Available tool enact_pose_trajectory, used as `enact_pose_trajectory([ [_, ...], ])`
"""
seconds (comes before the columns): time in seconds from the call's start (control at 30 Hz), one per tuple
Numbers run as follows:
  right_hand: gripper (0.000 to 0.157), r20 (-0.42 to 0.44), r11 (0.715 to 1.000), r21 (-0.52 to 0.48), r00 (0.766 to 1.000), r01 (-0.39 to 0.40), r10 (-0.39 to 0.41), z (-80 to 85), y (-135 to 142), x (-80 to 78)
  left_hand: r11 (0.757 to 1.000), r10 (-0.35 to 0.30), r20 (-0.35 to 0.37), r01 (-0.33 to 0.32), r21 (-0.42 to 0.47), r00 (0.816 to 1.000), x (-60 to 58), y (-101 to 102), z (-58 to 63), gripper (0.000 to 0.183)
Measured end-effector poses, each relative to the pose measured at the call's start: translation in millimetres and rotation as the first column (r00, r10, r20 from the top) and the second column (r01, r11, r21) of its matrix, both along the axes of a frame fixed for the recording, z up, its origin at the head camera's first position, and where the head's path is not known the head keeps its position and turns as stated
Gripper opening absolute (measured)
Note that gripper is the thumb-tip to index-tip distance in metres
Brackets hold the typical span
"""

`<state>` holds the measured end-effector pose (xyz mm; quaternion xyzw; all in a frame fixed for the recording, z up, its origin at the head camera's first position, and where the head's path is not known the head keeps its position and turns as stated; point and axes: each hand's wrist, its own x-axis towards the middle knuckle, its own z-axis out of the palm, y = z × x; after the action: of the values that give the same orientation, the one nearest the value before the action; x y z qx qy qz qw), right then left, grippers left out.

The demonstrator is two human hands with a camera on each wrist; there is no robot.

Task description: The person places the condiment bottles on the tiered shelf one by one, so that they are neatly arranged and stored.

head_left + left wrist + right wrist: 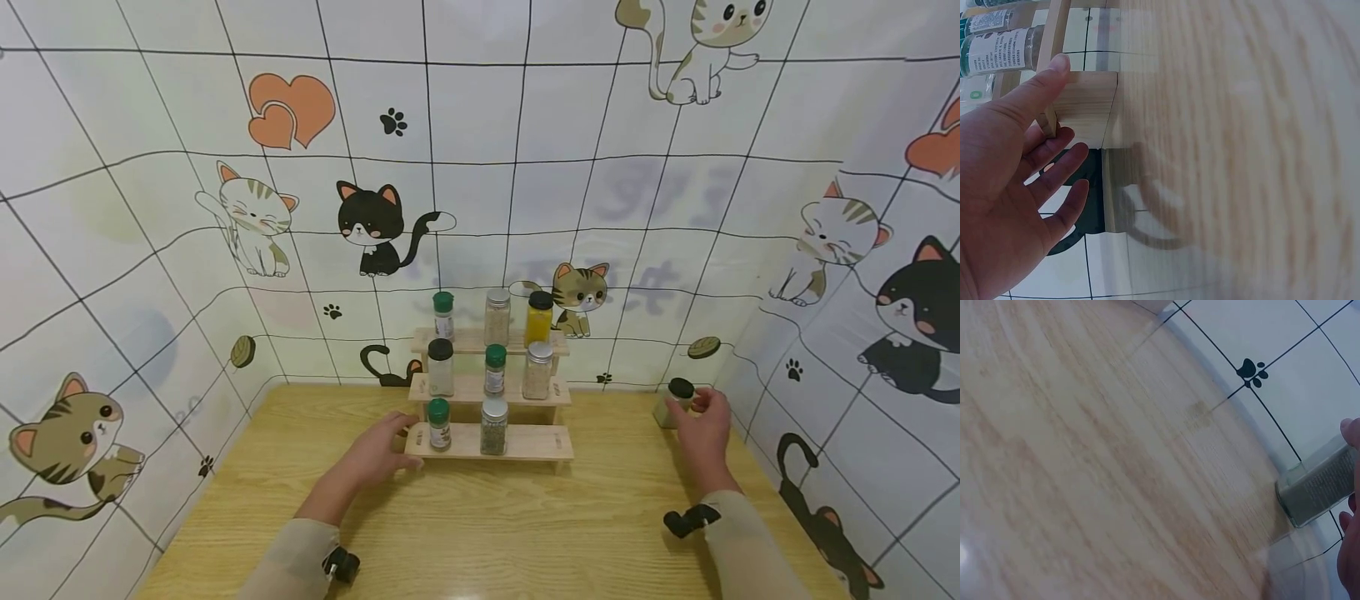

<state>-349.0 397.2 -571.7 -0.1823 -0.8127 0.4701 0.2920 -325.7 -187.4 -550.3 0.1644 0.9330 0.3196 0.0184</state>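
A three-step wooden spice rack (532, 444) stands on the table with spice jars on every step. My left hand (378, 450) is at the left end of its lowest step. In the left wrist view, the thumb lies on the board's edge and the index finger is behind it, pinching the board; the other fingers are loosely bent. Far to the right, my right hand (705, 427) grips a black-capped spice jar (664, 413) between thumb and fingers. The right wrist view catches this glass jar (1319, 487) at its edge, base close to the tabletop, with grey-green contents.
On the lowest step are a green-capped jar (438, 425) and a silver-capped jar (494, 427). Three jars stand on each upper step, including a yellow one (538, 321) at top right. Cat-printed sheeting (480, 192) encloses the wooden table (480, 533) at back and sides.
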Motion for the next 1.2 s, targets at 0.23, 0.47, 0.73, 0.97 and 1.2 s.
enact_pose_trajectory([
  [0.23, 0.065, 0.003, 1.000, -0.026, 1.000, -0.011, 0.011, -5.0, 3.6, -9.1, 1.000, -0.002, 0.006, 0.002, 0.003, 1.000, 0.1, 1.7, 1.6, 0.077],
  [0.47, 0.061, 0.032, 0.999, -0.041, 0.999, -0.024, 0.025, -5.1, 1.9, -8.0, 1.000, 0.001, -0.001, -0.001, -0.003, 1.000, 0.1, 0.9, 1.0, 0.078],
  [0.73, 0.059, -0.032, 0.985, -0.038, 0.985, -0.170, 0.168, 4.6, -14.9, 2.0, 1.000, -0.003, -0.003, 0.003, -0.005, 1.000, -1.2, -1.6, -1.4, 0.078],
  [0.97, 0.051, -0.069, 0.963, 0.044, 0.961, -0.265, 0.268, 12.0, -33.3, 12.2, 1.000, -0.006, -0.002, 0.006, -0.005, 1.000, -0.5, -0.6, -1.9, 0.079],
  [1.2, 0.047, -0.073, 0.931, 0.103, 0.931, -0.349, 0.357, 25.4, -49.5, 25.1, 1.000, -0.006, -0.004, 0.006, -0.008, 1.000, -0.8, -0.4, -1.9, 0.080],
])
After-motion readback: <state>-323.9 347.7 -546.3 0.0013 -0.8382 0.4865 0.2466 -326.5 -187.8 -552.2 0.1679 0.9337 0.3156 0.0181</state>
